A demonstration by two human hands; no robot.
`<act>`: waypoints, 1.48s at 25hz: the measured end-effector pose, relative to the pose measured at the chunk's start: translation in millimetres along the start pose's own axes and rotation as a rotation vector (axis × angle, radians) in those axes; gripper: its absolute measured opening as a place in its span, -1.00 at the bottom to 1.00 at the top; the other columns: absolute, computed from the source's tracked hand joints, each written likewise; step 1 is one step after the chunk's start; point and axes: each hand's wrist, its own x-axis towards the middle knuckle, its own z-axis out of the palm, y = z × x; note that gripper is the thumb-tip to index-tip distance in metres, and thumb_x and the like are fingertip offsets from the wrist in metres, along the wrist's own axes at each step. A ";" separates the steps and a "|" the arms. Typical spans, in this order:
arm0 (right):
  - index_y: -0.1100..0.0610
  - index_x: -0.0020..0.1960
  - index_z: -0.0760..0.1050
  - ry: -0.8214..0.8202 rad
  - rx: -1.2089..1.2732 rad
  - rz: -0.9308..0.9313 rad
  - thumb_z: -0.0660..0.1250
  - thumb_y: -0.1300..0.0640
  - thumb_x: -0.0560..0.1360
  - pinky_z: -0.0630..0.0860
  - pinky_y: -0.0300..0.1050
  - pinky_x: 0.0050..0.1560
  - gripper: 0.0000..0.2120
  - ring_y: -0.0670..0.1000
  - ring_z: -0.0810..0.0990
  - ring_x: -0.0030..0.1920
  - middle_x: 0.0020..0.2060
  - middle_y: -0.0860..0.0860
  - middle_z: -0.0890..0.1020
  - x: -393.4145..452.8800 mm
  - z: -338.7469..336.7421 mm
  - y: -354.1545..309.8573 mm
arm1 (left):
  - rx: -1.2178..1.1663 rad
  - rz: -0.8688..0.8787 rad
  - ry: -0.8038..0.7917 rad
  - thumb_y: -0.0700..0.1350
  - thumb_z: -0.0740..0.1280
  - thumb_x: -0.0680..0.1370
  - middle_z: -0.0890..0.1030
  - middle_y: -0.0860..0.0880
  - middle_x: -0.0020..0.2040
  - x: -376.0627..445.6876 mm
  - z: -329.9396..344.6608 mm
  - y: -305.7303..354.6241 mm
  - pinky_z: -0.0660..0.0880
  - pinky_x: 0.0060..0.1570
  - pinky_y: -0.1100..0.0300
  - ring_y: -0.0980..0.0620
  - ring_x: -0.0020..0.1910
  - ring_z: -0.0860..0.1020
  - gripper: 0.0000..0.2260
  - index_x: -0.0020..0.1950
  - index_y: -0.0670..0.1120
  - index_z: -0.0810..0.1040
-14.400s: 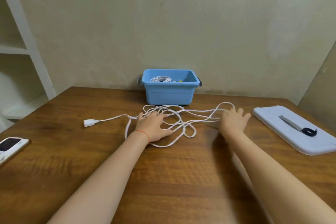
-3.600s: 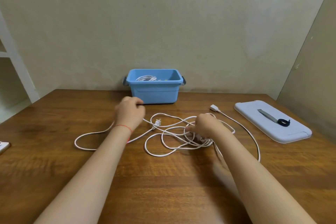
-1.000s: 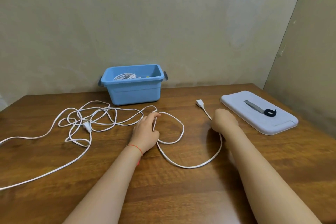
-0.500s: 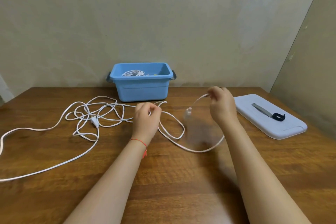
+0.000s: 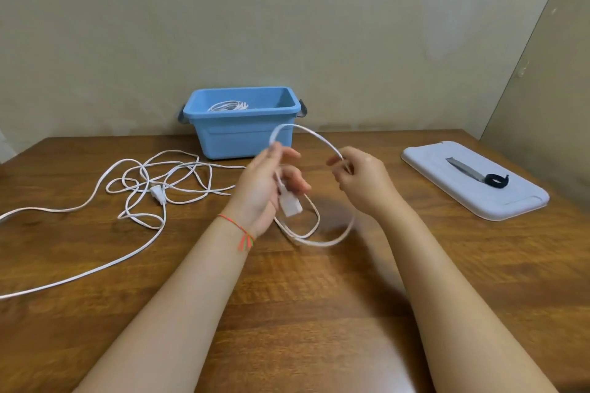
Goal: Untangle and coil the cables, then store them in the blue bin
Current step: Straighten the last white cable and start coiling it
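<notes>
A long white cable (image 5: 166,169) lies in loose tangled loops on the wooden table, left of centre, with a small plug (image 5: 158,193) in the tangle. My left hand (image 5: 266,187) is raised above the table and grips the cable near its white end connector (image 5: 290,205), which hangs below the palm. My right hand (image 5: 362,183) pinches the same cable a little to the right. Between the two hands the cable arches up in one loop (image 5: 306,132), and another loop sags below them. The blue bin (image 5: 242,134) stands at the back by the wall with a coiled white cable (image 5: 228,105) inside.
A pale lid-like tray (image 5: 510,201) lies at the right of the table with a grey strap and dark ring (image 5: 472,173) on it. Walls close the back and right. One cable strand runs off the table's left edge (image 5: 19,212).
Both hands have lifted off the table and come together. The end connector passed from the right hand to the left, and a first loop now arches between the hands.
</notes>
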 end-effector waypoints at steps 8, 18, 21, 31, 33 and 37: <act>0.15 -0.03 0.60 -0.200 0.020 0.231 0.23 0.16 0.63 0.40 -0.22 -0.51 -0.82 -0.02 0.51 -0.52 -0.34 0.08 0.65 -3.3 -10.2 1.5 | -0.523 -0.198 0.310 -0.03 0.15 0.70 0.47 -0.12 -0.15 10.4 -18.5 10.6 0.56 0.08 -0.02 -0.01 -0.14 0.49 -0.69 0.03 -0.21 0.59; 0.22 -0.14 0.58 -0.093 0.547 0.428 0.18 0.24 0.56 0.33 -0.20 -0.49 -0.77 -0.01 0.37 -0.50 -0.44 0.06 0.46 -6.9 -6.3 -12.9 | 0.260 -0.089 0.129 0.07 0.10 0.71 0.28 0.02 -0.29 3.5 -19.5 13.6 0.24 -0.44 0.31 0.15 -0.42 0.23 -0.64 0.21 -0.02 0.65; 0.19 -0.24 0.45 -0.103 0.635 0.493 0.16 0.19 0.52 0.44 -0.11 -0.36 -0.80 0.06 0.44 -0.41 -0.42 0.07 0.47 -6.2 -6.2 -18.1 | 0.096 -0.019 0.249 -0.05 0.12 0.71 0.33 0.00 -0.36 6.4 -20.0 13.4 0.33 -0.55 0.32 0.14 -0.50 0.39 -0.69 0.14 -0.19 0.59; 0.17 -0.07 0.55 -0.334 1.206 0.428 0.23 0.09 0.65 0.48 -0.19 -0.27 -0.78 -0.09 0.47 -0.44 -0.36 0.00 0.53 -16.0 23.2 -26.4 | -0.028 -0.108 0.014 -0.40 0.22 0.59 0.69 -0.14 -0.26 -8.7 13.8 -11.4 0.55 -0.37 0.34 0.05 -0.36 0.67 -0.85 -0.04 -0.24 0.55; 0.16 -0.09 0.54 -0.285 1.144 0.381 0.21 0.09 0.66 0.49 -0.16 -0.27 -0.77 -0.06 0.54 -0.38 -0.32 0.02 0.57 -13.5 23.6 -23.3 | 0.005 -0.154 -0.005 -0.35 0.27 0.59 0.69 -0.16 -0.19 -9.2 13.0 -9.4 0.56 -0.36 0.30 0.03 -0.34 0.67 -0.92 0.00 -0.20 0.51; 0.15 -0.14 0.42 -0.269 1.178 0.261 0.11 0.10 0.69 0.51 -0.07 -0.17 -0.73 0.02 0.46 -0.38 -0.42 0.04 0.44 -8.6 17.4 -19.5 | -0.048 -0.221 0.235 -0.05 0.30 0.60 0.60 -0.17 0.01 -5.7 7.6 1.1 0.55 -0.15 0.10 -0.07 -0.11 0.65 -0.81 0.12 -0.13 0.47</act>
